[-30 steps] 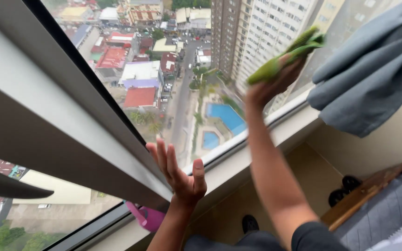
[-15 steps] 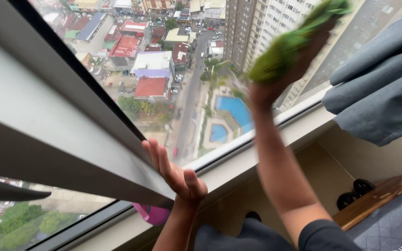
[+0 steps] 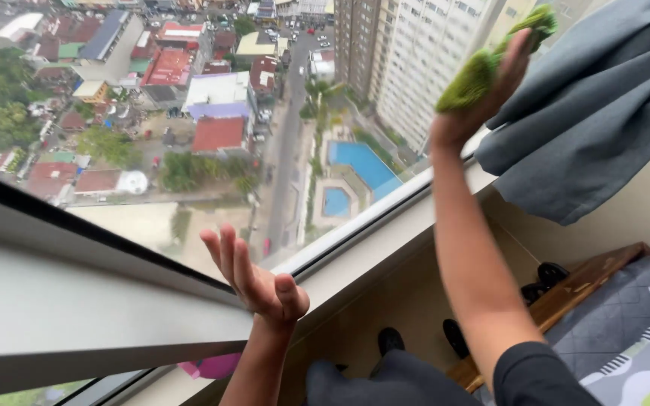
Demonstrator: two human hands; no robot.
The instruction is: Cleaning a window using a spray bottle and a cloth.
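A green cleaning cloth (image 3: 490, 64) is pressed against the glass of a high-rise window (image 3: 212, 128), near the pane's upper right corner and just beside a grey curtain (image 3: 596, 128) that hangs over that corner. The person's right hand (image 3: 475, 98) bunches the cloth against the pane, fingers folded over it and arm stretched up from a dark sleeve. The left hand (image 3: 253, 278) rests flat and empty, fingers spread and slightly fanned, against the glass at its lower edge, where the pane meets the pale frame (image 3: 99, 308). A white sill (image 3: 385, 248) runs along the bottom of the glass toward the curtain.

Beyond the pane, far below, lie red and grey rooftops, a street, two blue pools and a tall pale tower block. Inside, under the sill, a pink object (image 3: 212, 367) shows at the frame's lower edge; what it is cannot be told. To the right, a wooden bed edge (image 3: 566, 293) carries grey patterned bedding (image 3: 633, 331), with dark shoes (image 3: 547, 274) on the floor beside it.
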